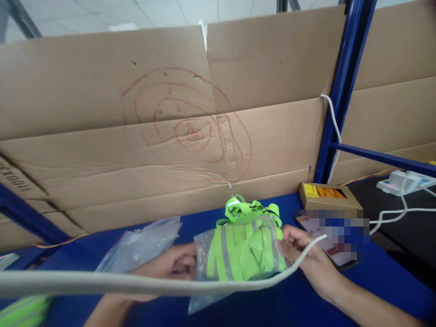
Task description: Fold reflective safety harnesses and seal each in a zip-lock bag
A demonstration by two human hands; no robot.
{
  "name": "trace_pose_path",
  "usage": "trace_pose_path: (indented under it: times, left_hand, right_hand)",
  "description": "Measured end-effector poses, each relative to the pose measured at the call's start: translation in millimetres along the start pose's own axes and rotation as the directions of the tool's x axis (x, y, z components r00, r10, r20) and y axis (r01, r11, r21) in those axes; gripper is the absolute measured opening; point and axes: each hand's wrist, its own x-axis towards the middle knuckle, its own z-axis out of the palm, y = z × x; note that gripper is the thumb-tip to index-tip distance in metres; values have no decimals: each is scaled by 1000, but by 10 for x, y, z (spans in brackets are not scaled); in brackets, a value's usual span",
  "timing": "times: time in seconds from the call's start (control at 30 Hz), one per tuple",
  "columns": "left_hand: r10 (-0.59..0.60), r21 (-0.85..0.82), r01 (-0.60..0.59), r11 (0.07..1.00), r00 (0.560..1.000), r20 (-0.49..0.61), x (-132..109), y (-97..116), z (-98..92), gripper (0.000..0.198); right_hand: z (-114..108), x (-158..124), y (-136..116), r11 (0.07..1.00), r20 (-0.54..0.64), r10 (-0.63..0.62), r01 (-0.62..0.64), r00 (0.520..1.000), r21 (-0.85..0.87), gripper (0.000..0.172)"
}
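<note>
A clear plastic zip bag (201, 265) lies in front of me with a folded neon-yellow reflective strap bundle (243, 250) inside it. My left hand (182, 261) grips the bag's left end with curled fingers. At its right end, along the red-edged opening, my right hand (296, 243) pinches the bag's edge. Behind the bag is a loose pile of the same yellow straps (250, 209); whether it joins the bagged bundle I cannot tell. A white cable (163, 287) crosses in front of both arms, close to the camera.
Flat clear bags (143, 243) lie on the blue table (272, 306) at left. More yellow reflective material (25, 311) shows at bottom left. A phone (327, 240) and an open-windowed cardboard box (329, 197) are at right. A cardboard wall (102, 172) and a blue post (340, 91) stand behind.
</note>
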Motion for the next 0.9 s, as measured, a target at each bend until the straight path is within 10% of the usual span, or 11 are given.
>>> trace_pose_path:
  times: [0.1,0.27,0.43,0.53,0.77,0.9]
  left_hand:
    - [138,35,-136,990,988,-74,-125,53,-84,40]
    - [378,-69,-483,873,759,-530,-308,163,-339,47]
    - [162,-14,-173,985,943,-291,-113,142,29,40]
    - [173,102,-147,984,926,-336,-82,104,159,32]
    - [224,66,-348,935,435,-872,-264,99,-324,31]
    - [242,220,-132,967,182,-953,-325,79,-614,24]
  right_hand:
    - [-12,20,-2,1000,-34,8,-8,999,23,49]
    - [-62,93,-10,997,-139,19,-8,990,81,45]
    - [-3,60,29,1000,-47,-2,2,999,-7,41]
    - [36,21,2,999,-57,29,-28,998,28,43]
    - [-46,78,-156,983,-241,67,-22,968,183,43]
    - [-109,156,-127,989,-296,82,-40,952,145,35]
